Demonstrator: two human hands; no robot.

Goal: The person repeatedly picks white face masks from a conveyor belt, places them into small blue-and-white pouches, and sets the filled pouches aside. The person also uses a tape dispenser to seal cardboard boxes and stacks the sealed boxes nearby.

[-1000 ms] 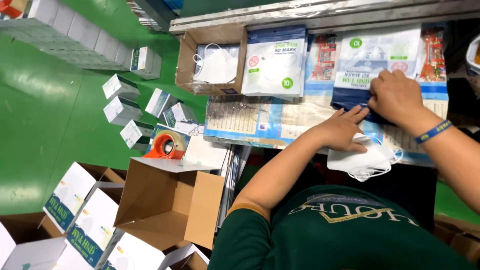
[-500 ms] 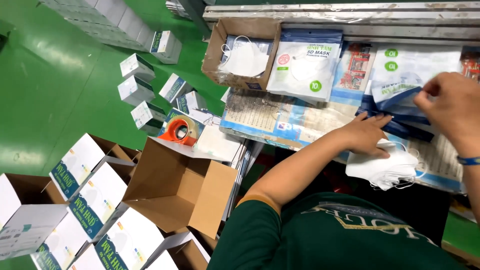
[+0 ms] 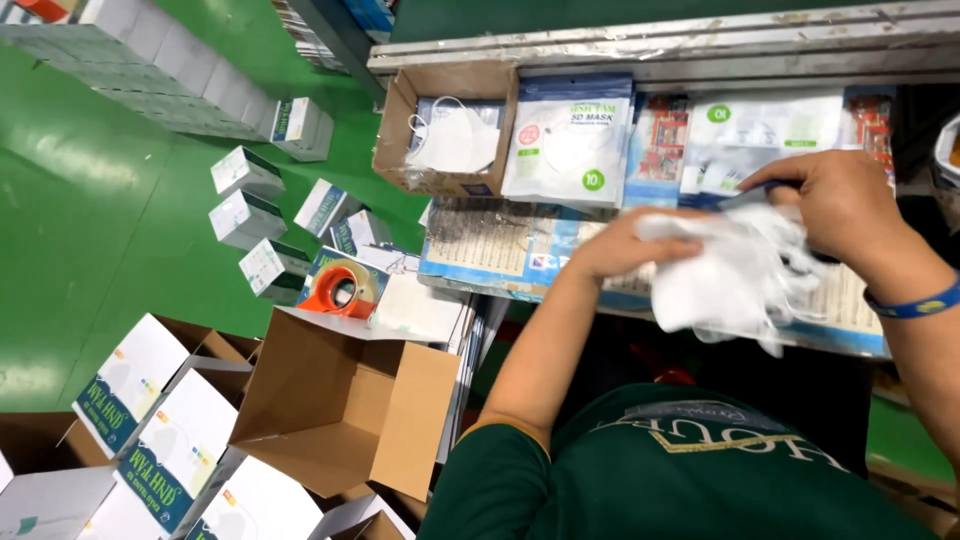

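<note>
Head view: open cardboard box [image 3: 345, 400] nearest; above the bench, left hand [image 3: 625, 248] and right hand [image 3: 840, 200] pinch a blurred bundle of white masks [image 3: 735, 275] (fingertips partly hidden); a mask carton [image 3: 445, 130] sits beyond.

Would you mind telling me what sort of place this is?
Probably a packing line for face masks: white masks in both hands, bagged masks on the bench, small printed cartons across the green floor.
</note>
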